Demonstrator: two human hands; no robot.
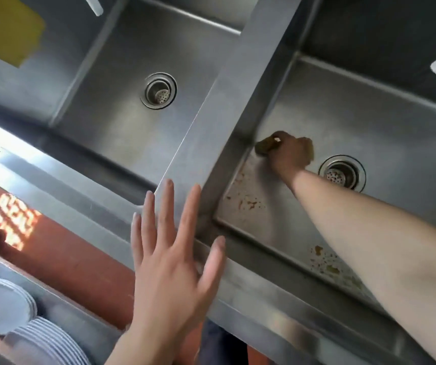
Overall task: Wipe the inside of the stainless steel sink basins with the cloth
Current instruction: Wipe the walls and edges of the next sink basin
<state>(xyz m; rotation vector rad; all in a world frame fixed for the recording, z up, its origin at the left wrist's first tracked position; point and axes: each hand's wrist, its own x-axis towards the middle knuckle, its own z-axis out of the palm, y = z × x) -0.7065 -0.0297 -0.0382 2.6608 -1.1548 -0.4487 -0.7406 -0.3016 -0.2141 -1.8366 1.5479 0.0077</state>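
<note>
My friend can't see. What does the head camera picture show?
The right hand presses a cloth into the stained right basin by its drain. The left hand rests open on the sink's front edge.

The sink basins (369,122) are brushed stainless steel, dull-sheened, the right one flecked with brown stains. The cloth (264,147) looks soft, matt, yellowish. Stacked plates (40,341) look like smooth glazed ceramic.
</note>
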